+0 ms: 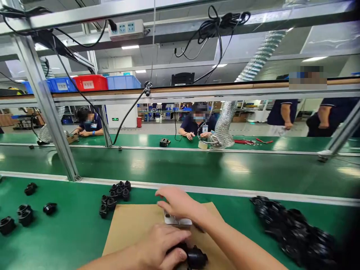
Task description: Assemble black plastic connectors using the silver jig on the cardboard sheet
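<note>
My left hand (164, 245) is closed round a black plastic part (197, 258), which lies low over a brown cardboard sheet (132, 225). Part of it is hidden under the fingers and thumb. Just beyond, my right hand (177, 202) reaches in from the right over a silver metal block (177, 222) with a hole in it. Its thumb and forefinger point left and stand apart, with nothing visible between them. Whether the palm touches the block is hidden. A small dark object (199, 226) shows partly beneath the right wrist.
Black round parts (114, 197) cluster left of the cardboard; several more (25, 214) stand farther left. A heap of black parts (292, 228) lies at right. A metal frame post (47, 97) rises at left. Co-workers (198, 122) sit across the green bench (180, 165).
</note>
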`<action>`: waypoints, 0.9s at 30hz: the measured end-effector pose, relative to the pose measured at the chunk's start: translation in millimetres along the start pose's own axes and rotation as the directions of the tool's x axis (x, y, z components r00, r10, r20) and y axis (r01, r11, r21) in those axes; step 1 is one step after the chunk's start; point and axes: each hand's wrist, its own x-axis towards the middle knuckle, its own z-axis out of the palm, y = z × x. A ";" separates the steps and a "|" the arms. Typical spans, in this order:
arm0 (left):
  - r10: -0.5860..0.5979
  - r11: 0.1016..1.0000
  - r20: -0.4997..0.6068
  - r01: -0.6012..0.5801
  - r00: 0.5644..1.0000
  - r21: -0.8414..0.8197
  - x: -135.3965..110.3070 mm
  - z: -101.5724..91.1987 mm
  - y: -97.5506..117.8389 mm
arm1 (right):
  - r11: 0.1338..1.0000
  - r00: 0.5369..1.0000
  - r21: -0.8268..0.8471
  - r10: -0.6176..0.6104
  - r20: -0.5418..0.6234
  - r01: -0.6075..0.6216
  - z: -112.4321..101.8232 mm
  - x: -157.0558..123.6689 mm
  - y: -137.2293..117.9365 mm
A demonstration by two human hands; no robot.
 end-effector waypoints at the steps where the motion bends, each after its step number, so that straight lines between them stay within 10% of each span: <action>1: -0.033 0.999 -0.016 0.034 0.999 0.018 -0.7 -0.4 -1.3 | 1.000 1.000 0.006 -0.030 -0.004 0.030 3.7 19.3 -10.9; 6: -0.123 0.992 -0.029 0.123 0.992 -0.008 -3.1 -4.8 -2.4 | 0.992 0.993 0.046 -0.116 0.008 0.116 33.7 109.3 -61.4; 11: -0.121 0.992 -0.112 0.115 0.986 -0.058 -2.3 -7.2 -0.9 | 0.991 0.998 0.118 -0.060 -0.017 0.062 46.7 135.5 -64.2; 18: -0.447 0.892 -0.373 0.373 0.813 -0.256 -6.4 -5.7 -6.4 | 0.938 0.984 0.347 0.088 -0.155 -0.029 -5.6 56.8 7.8; 27: -0.626 0.734 -0.040 0.571 0.779 -0.367 -28.7 13.4 -24.8 | 0.911 0.972 0.394 0.192 -0.136 -0.125 -32.9 -48.1 47.9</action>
